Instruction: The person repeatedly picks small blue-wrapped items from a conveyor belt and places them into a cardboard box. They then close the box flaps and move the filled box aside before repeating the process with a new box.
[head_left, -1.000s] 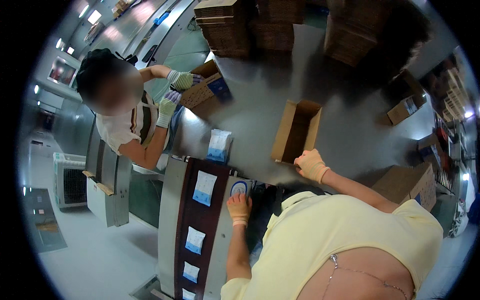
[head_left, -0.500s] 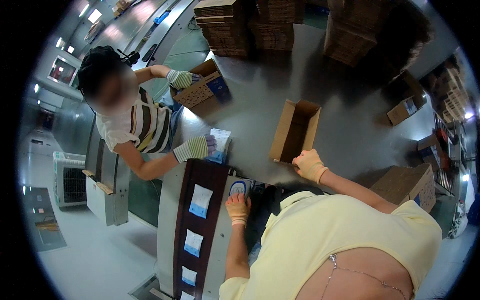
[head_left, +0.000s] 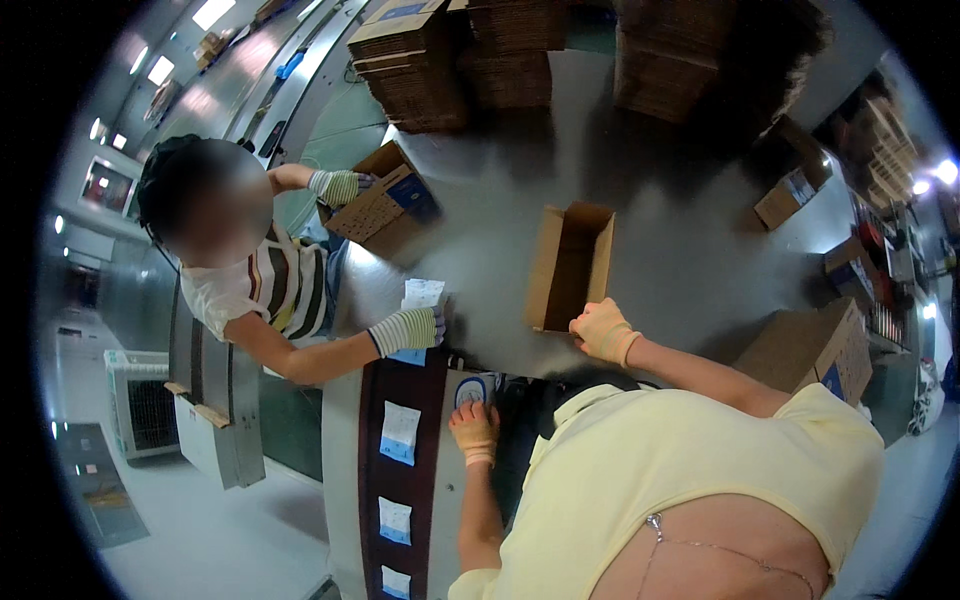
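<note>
My right hand (head_left: 603,332), in a pale orange glove, has its fingers closed on the near edge of an open-topped cardboard box (head_left: 546,268) standing on the grey metal table. The box's inside looks bare where it shows. My left hand (head_left: 474,430), gloved alike, lies with fingers stretched out on the conveyor's side frame (head_left: 450,500), touching a blue-and-white oval label (head_left: 470,390). Beside it, several white-and-blue packets (head_left: 400,432) lie in a row on the dark red belt (head_left: 376,480). Another packet (head_left: 408,356) is partly under a co-worker's striped-gloved hand (head_left: 408,331).
The co-worker's other hand (head_left: 342,187) rests at a printed cardboard box (head_left: 385,215). White packets (head_left: 423,292) stand on the table (head_left: 480,230) near the belt's end. Stacks of flattened cartons (head_left: 410,85) line the far side. A large carton (head_left: 800,345) stands at my right.
The view has shifted slightly. The co-worker's near hand has moved from the packets on the table to one at the belt's end. Both my hands keep their places on the box and frame.
</note>
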